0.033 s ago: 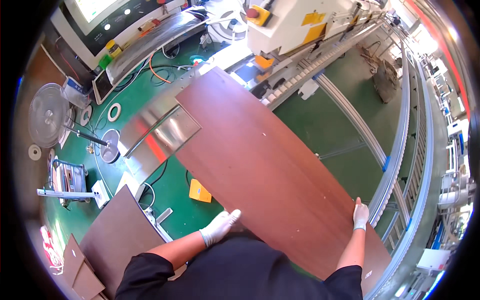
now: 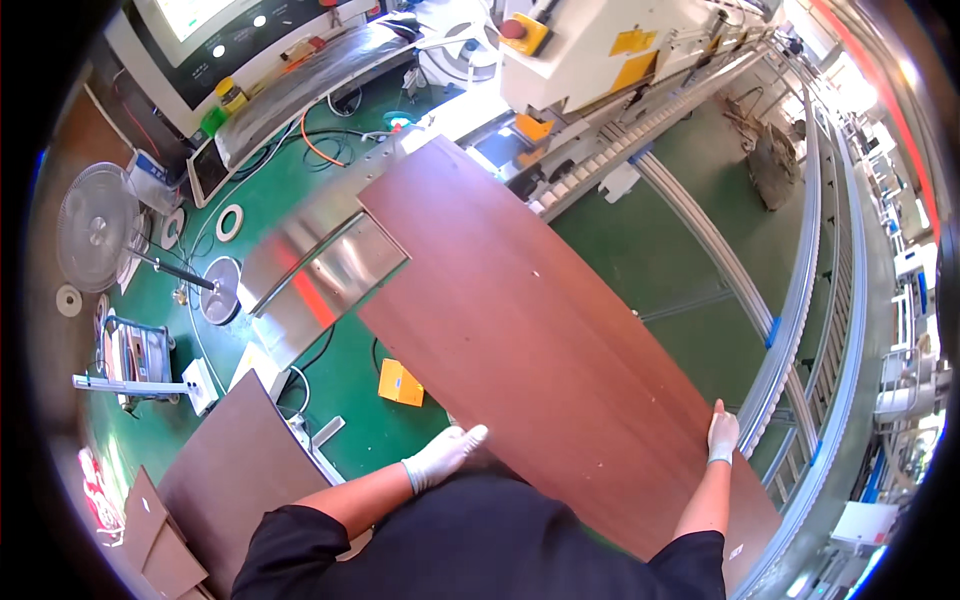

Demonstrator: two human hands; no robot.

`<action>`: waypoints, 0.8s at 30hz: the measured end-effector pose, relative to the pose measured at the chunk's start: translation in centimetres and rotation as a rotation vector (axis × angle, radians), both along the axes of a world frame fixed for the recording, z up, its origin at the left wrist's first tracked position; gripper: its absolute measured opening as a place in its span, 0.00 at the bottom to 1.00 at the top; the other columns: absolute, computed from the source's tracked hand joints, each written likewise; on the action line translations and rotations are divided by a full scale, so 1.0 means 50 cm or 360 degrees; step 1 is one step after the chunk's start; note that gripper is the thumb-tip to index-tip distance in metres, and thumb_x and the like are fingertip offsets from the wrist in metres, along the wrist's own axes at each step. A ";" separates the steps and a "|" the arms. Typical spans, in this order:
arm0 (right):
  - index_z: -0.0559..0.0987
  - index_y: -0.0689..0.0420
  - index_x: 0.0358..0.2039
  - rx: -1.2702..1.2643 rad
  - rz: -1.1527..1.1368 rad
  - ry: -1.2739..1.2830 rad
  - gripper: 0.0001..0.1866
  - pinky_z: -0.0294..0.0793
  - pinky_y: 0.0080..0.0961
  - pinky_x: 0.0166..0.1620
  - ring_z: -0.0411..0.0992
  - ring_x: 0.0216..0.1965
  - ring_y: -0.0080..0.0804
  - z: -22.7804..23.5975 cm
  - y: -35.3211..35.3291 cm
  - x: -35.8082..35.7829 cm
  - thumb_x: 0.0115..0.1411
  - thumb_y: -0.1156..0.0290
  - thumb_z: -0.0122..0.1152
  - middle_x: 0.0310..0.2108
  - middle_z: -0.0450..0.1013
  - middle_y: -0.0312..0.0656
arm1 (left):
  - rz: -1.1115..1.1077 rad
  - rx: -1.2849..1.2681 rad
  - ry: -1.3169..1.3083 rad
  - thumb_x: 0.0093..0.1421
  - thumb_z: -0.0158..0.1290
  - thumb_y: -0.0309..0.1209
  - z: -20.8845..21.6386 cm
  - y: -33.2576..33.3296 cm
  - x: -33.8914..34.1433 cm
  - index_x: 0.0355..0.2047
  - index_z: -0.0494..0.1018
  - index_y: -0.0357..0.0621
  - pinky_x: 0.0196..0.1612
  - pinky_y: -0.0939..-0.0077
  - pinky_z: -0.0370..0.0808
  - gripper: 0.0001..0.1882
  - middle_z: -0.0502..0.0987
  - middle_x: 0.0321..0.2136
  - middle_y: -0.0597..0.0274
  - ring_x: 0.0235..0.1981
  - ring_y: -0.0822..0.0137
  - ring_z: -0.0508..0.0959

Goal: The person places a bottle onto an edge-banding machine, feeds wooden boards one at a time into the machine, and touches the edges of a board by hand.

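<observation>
A long reddish-brown board (image 2: 520,330) lies slantwise before me, with a rectangular notch in the left edge of its far part. My gloved left hand (image 2: 447,456) grips the near left edge, thumb on top and fingers hidden beneath. On the opposite long edge, my gloved right hand (image 2: 722,434) is closed round the rim, its thumb pointing up. The board's far end rests by a shiny metal table (image 2: 335,272), which shows through the notch, beside a white machine (image 2: 580,60).
A metal roller rail (image 2: 800,290) curves along the right. Brown panels (image 2: 225,470) stand at lower left. An orange box (image 2: 400,383) lies on the green floor. A fan (image 2: 100,230), a cart (image 2: 140,360) and a red button box (image 2: 522,33) are also around.
The board has shifted very slightly to the right at its far end, and my left hand has moved a little right with it. My right hand has barely moved.
</observation>
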State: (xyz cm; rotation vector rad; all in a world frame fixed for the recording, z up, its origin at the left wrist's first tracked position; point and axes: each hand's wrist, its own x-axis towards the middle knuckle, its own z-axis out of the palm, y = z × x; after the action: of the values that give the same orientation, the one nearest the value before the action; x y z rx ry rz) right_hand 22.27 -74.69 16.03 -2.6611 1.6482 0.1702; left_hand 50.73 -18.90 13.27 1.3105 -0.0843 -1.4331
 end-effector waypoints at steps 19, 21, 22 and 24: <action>0.70 0.57 0.66 0.0305 -0.2025 -0.2042 0.35 0.69 0.43 0.64 0.68 0.63 0.43 -0.015 0.682 -0.358 0.68 0.45 0.55 0.67 0.68 0.44 | 0.0250 0.0836 -0.2161 0.67 0.56 0.44 0.127 -0.019 0.448 0.56 0.72 0.33 0.59 0.58 0.73 0.27 0.79 0.50 0.39 0.53 0.43 0.78; 0.70 0.54 0.67 0.1002 -0.2775 -0.3279 0.42 0.68 0.39 0.65 0.68 0.63 0.40 -0.011 0.705 -0.311 0.64 0.34 0.54 0.67 0.68 0.42 | 0.0299 0.0800 -0.2176 0.67 0.56 0.43 0.138 -0.036 0.448 0.54 0.73 0.35 0.57 0.59 0.75 0.25 0.80 0.48 0.41 0.51 0.44 0.79; 0.69 0.56 0.67 0.1133 -0.2806 -0.3596 0.45 0.64 0.38 0.68 0.65 0.67 0.40 -0.051 0.691 -0.318 0.63 0.32 0.55 0.69 0.66 0.42 | 0.0317 0.0791 -0.2135 0.68 0.56 0.43 0.151 -0.039 0.445 0.53 0.74 0.35 0.55 0.59 0.75 0.23 0.80 0.47 0.42 0.50 0.44 0.80; 0.65 0.54 0.70 0.1187 -0.2028 -0.3702 0.48 0.60 0.41 0.70 0.59 0.71 0.40 -0.067 0.678 -0.209 0.62 0.28 0.53 0.71 0.63 0.40 | 0.0351 0.0747 -0.2230 0.68 0.56 0.43 0.161 -0.050 0.440 0.49 0.75 0.37 0.50 0.60 0.77 0.20 0.81 0.44 0.47 0.46 0.47 0.81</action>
State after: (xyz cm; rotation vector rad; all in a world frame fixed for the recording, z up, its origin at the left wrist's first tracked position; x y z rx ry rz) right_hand 11.80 -40.80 12.69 0.0704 1.0505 -1.2422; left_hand 72.73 -21.42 21.34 2.4041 -0.5215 -0.1123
